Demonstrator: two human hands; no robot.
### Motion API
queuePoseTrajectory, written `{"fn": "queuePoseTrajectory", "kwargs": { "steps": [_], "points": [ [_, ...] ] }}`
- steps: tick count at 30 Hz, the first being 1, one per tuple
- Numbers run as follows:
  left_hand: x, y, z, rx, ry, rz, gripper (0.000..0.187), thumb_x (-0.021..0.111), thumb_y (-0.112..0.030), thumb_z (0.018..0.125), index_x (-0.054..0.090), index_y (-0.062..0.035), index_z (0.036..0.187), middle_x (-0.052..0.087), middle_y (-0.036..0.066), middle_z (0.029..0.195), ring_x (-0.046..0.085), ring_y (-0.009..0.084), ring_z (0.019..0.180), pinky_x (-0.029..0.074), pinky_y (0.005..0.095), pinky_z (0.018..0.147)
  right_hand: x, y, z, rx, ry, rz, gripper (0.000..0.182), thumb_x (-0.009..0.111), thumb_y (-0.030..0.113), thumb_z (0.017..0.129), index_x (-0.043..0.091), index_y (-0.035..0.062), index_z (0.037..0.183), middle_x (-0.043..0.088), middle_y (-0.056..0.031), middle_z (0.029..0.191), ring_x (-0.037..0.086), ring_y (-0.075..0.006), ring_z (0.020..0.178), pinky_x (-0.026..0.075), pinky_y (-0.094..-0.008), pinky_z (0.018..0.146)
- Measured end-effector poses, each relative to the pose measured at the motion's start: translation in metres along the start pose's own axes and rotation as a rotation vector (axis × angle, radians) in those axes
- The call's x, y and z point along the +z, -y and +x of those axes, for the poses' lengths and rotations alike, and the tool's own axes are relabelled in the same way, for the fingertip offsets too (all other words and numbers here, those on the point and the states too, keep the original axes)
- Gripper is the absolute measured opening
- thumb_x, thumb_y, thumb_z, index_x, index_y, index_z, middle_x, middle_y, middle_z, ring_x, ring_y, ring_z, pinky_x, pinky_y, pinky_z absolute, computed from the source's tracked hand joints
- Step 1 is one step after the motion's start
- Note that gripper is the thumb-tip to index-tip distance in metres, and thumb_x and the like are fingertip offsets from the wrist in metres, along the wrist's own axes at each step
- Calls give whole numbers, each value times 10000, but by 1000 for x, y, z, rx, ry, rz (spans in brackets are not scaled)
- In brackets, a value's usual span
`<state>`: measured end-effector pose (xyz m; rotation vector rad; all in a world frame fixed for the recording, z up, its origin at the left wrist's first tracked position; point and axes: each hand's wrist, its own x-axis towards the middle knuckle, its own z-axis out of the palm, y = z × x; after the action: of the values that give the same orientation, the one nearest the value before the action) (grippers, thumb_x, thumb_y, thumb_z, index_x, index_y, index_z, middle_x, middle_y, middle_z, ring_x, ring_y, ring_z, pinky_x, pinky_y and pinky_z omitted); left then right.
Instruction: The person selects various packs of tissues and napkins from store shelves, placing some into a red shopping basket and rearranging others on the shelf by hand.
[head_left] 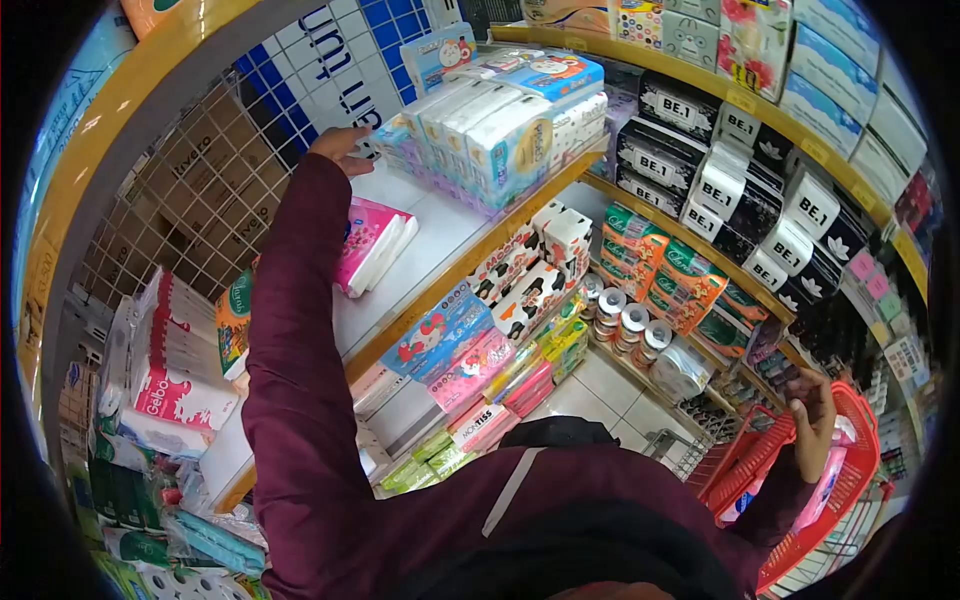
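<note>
Tissue stack point(510, 140): on the upper shelf point(445, 235), straight ahead, picture-right of the left hand point(343, 150). Its near side runs from beside that hand out toward the shelf's yellow edge; long axis of the whole hard to fix in this bent view.

Left grip: fingers spread, pointing at the stack's inner end. Nothing seen held; contact with the wrapping — can't tell. Left is clearly the nearer hand, arm stretched almost straight.

Pink pack point(372, 247): lying just below that hand in view, partly behind the maroon sleeve point(300, 330), long side slanting roughly with the shelf edge.

Right hand point(815, 412): well apart from the stack, by the red basket point(860, 440). Fingers loosely curled, no item visible in that grip — whether it touches the basket, can't tell.
</note>
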<state>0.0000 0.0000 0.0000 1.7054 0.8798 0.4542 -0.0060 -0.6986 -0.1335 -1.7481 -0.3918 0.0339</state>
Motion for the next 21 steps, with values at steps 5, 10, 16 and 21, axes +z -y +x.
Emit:
{"fn": "queuePoseTrajectory", "kwargs": {
  "steps": [5, 10, 16, 21],
  "points": [
    [36, 29, 26, -21, 35, -29, 618, 596, -239, 809, 307, 53, 1271, 194, 300, 1341, 322, 427, 1194, 440, 472, 860, -25, 17, -37, -23, -159, -58, 379, 586, 143, 791, 463, 26, 1130, 519, -42, 934, 500, -133, 901, 388, -257, 797],
    [57, 22, 21, -56, 35, -25, 510, 519, -190, 852, 331, 71, 1248, 306, 225, 1318, 334, 384, 1206, 391, 473, 917, -48, 18, -72, -13, -212, -91, 389, 593, 173, 789, 469, 8, 1118, 511, -42, 916, 488, -133, 886, 379, -246, 767],
    [56, 27, 34, -95, 129, -118, 439, 469, -171, 864, 352, 48, 1227, 399, 156, 1271, 441, 322, 1120, 363, 460, 935, -70, 8, -101, -13, -317, -77, 380, 591, 155, 802, 466, 15, 1132, 515, -30, 938, 485, -113, 870, 384, -234, 735],
    [23, 50, 103, -77, 290, -76, 622, 527, -284, 832, 256, -21, 1326, 269, 209, 1354, 343, 408, 1188, 391, 470, 918, -74, -2, -104, -15, -354, -122, 378, 589, 156, 805, 466, 6, 1130, 526, -34, 913, 491, -114, 852, 386, -242, 728]
  ]
}}
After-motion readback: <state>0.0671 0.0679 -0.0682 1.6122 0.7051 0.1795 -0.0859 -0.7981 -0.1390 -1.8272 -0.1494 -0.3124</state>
